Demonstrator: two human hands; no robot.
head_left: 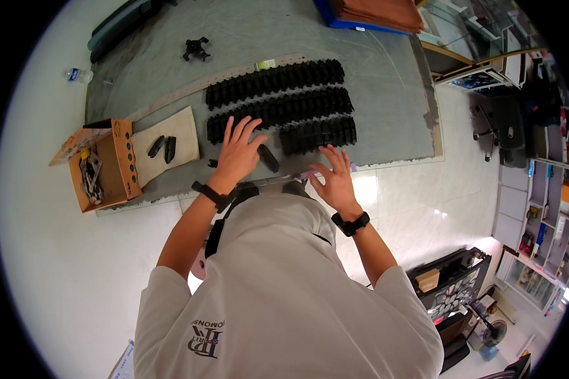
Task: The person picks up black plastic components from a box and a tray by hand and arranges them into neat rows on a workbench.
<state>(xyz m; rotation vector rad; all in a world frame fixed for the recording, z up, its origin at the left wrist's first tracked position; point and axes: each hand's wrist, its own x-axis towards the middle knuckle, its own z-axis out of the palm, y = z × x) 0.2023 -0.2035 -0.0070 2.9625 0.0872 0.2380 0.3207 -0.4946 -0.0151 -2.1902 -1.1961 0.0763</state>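
Black oblong pieces, which look like folded knives or similar handles, stand packed side by side in three rows: a far row (275, 82), a middle row (297, 108) and a shorter near row (319, 134). My left hand (237, 155) is open, its spread fingertips over the near edge of the middle row. A single black oblong piece (269, 158) lies just right of that hand. At the near edge of the short row is my right hand (337, 181), open, thumb and fingers apart. I see nothing held in either hand; contact with the pieces is unclear.
On the grey-topped table (398, 95) lie a long ruler strip (177, 95), a black clamp-like object (196, 48) and a beige cloth (186, 129) with two black pieces (163, 148). An open cardboard box (123, 161) with metal parts stands left. Brown sheets (379, 14) lie beyond.
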